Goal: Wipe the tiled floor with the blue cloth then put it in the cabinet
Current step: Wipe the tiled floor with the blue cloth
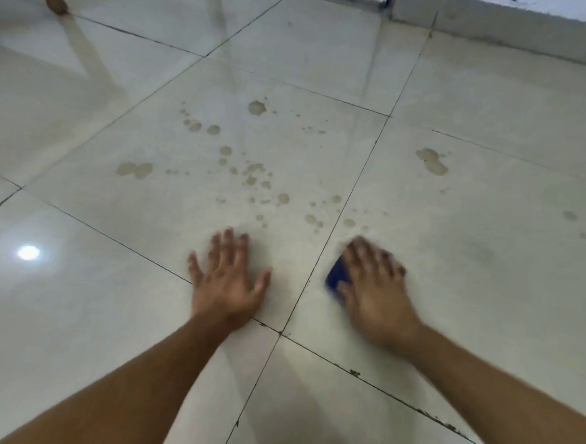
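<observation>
Pale ceramic floor tiles (73, 311) shine glossy at lower left, mirroring a round ceiling light, while the centre tiles look duller, mottled with brownish dried spots (257, 108). Dark grout lines (351, 191), gritty in places, run between them. A deep-blue cloth (335, 276) appears soft and matt.

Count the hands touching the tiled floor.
2: the left hand lies flat on bare tile; the right hand presses the blue cloth down.
</observation>
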